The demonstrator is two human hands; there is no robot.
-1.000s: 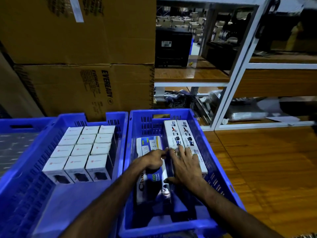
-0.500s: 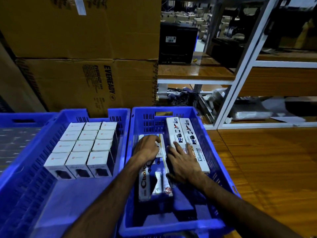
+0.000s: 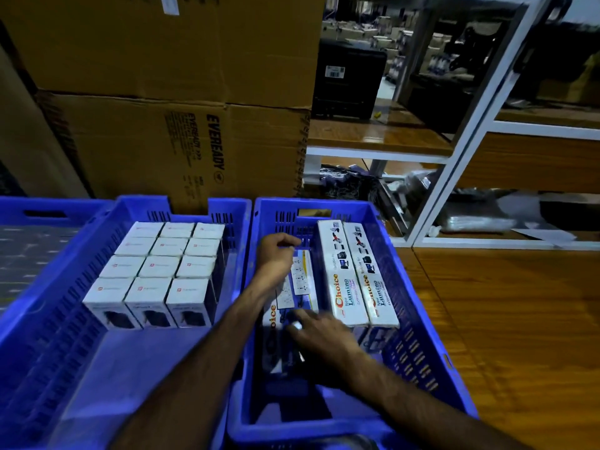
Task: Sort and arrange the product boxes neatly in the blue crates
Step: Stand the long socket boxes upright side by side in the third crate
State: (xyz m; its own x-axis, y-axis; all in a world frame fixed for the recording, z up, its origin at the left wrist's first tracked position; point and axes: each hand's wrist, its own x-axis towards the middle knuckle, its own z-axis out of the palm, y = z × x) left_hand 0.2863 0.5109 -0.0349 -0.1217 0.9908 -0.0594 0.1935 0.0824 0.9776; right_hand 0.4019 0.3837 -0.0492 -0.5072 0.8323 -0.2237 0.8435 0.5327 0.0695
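While the left hand point(image 3: 276, 254) grips the long white cardboard box point(image 3: 302, 277) in the right blue plastic crate point(image 3: 418, 349) (right hand point(image 3: 321, 332) too blurry to tell), it likely needs sliding beside its two white neighbours point(image 3: 341, 274).

left grip point(image 3: 276, 254) curled, right grip point(image 3: 319, 331) flat

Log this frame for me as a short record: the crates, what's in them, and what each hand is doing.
left crate: twelve small white boxes, three across and four deep
right crate: two long Choice boxes side by side toward the right wall; third long box lying left of them
left hand: fingers curled over the third long box's far end
right hand: at its near end, motion-blurred, grip unclear
behind: stacked cardboard cartons; shelving rack
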